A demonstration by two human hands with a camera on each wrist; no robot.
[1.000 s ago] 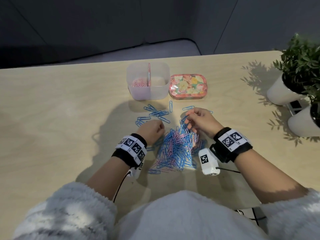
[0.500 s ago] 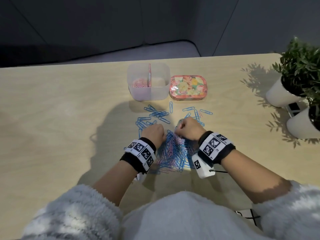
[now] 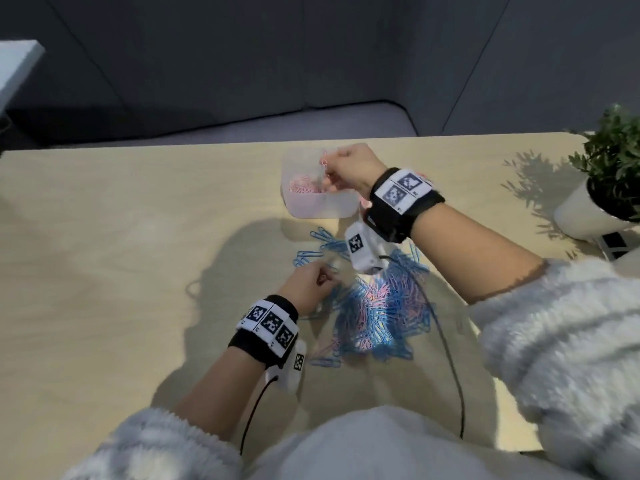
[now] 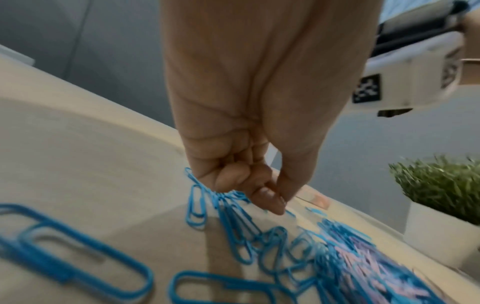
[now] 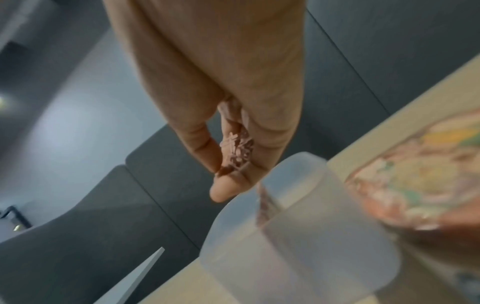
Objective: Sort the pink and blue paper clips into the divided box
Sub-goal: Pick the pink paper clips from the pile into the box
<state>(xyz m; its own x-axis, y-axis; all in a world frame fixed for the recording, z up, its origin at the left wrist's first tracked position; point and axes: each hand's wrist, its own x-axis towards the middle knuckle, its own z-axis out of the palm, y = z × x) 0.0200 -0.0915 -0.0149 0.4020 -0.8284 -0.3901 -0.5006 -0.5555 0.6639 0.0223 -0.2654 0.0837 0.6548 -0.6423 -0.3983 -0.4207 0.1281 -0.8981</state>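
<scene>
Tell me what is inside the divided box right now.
The divided box holds a heap of pink paper clips in its left compartment. The right hand, gripping more pink clips, hangs over it and covers the right compartment, so its contents cannot be seen.

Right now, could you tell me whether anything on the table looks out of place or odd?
Nothing looks damaged. The mixed pile of paper clips lies loose on the table, as unsorted work would. The divided box stands upright with pink clips on one side only; the right hand holds pink clips above it.
</scene>
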